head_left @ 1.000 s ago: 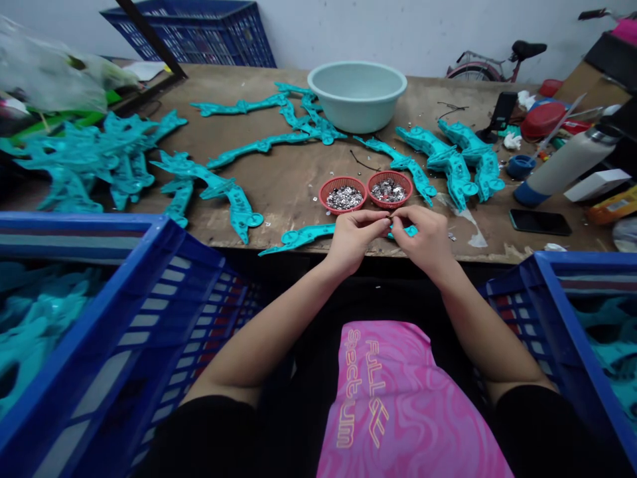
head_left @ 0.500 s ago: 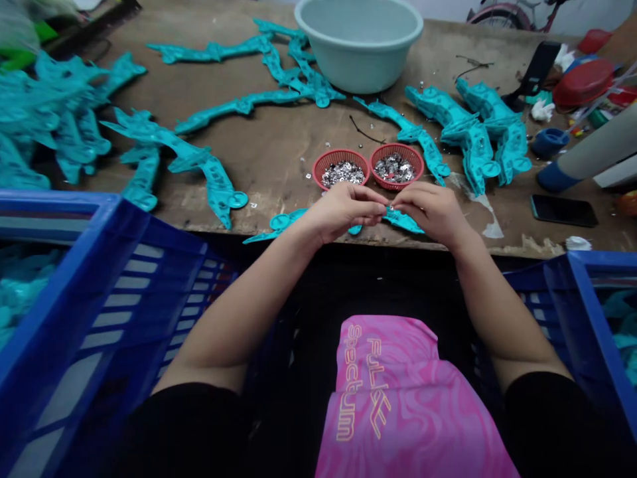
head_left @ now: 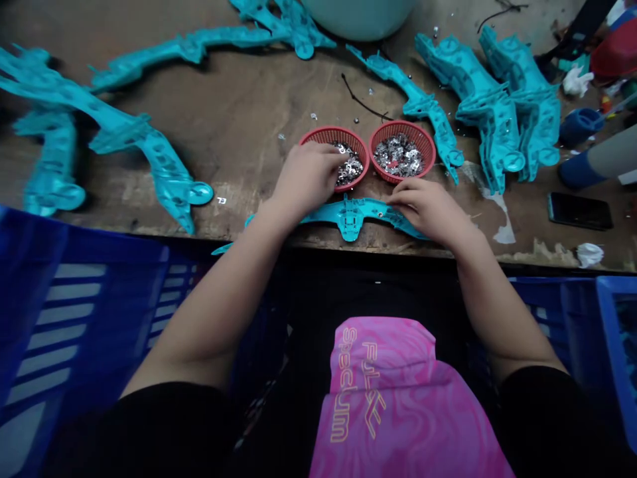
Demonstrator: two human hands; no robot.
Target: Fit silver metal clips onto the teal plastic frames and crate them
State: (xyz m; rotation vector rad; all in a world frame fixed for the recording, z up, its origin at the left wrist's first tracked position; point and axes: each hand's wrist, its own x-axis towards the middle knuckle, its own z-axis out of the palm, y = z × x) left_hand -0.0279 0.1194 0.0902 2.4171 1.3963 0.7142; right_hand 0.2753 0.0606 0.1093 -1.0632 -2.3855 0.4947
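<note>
Your left hand (head_left: 307, 178) curls over the left of 2 round red mesh baskets (head_left: 323, 137), fingertips at the silver metal bits (head_left: 351, 167) heaped inside; you cannot tell whether they pinch one. The teal moulded plastic frame (head_left: 351, 218) lies flat at the edge of the scarred wooden bench (head_left: 239, 133), just below the baskets. Your right hand (head_left: 428, 211) presses on it, fingers spread. The right red mesh basket (head_left: 421, 138) holds more silver bits (head_left: 398, 156).

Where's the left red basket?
Head view, centre of the wooden bench: the red mesh basket sits under the left hand, beside the second basket, behind the teal plastic part.
</note>
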